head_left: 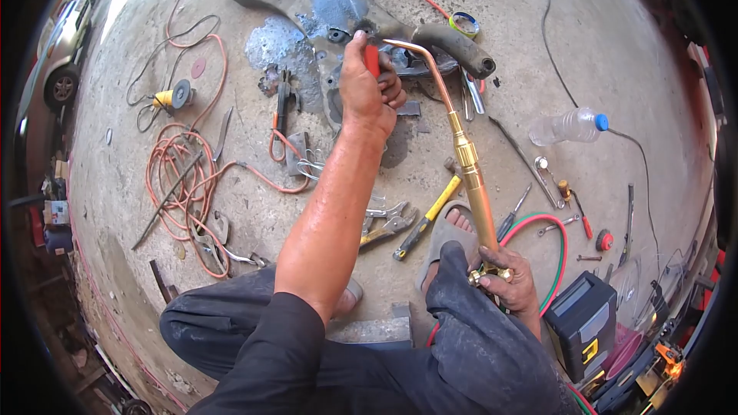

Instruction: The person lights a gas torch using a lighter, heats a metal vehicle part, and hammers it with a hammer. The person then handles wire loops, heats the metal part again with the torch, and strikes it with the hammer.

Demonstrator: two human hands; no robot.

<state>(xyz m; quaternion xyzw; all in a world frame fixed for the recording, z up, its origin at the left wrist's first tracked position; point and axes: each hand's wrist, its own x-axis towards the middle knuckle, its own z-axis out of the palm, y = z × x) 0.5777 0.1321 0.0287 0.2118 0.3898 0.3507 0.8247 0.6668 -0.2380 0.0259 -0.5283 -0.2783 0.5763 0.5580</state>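
My left hand (367, 88) is stretched forward, its fingers closed round what looks like a red lighter (372, 60). Just right of it is the bent copper tip of a gas torch (468, 155), apart from the lighter; no flame shows. My right hand (508, 284) grips the torch's brass handle low down by its valve knobs. Red and green hoses (563, 250) run near that hand. Beyond my left hand lies a dark metal vehicle part (307, 11) with a tubular arm, on the concrete floor.
A yellow-handled hammer (427, 217), locking pliers (390, 224) and a water bottle (569, 126) lie around. At left are a coiled orange cable (181, 196) and an angle grinder (174, 97). An electrode holder (284, 100) rests beside the metal part. A black case (582, 323) stands at right.
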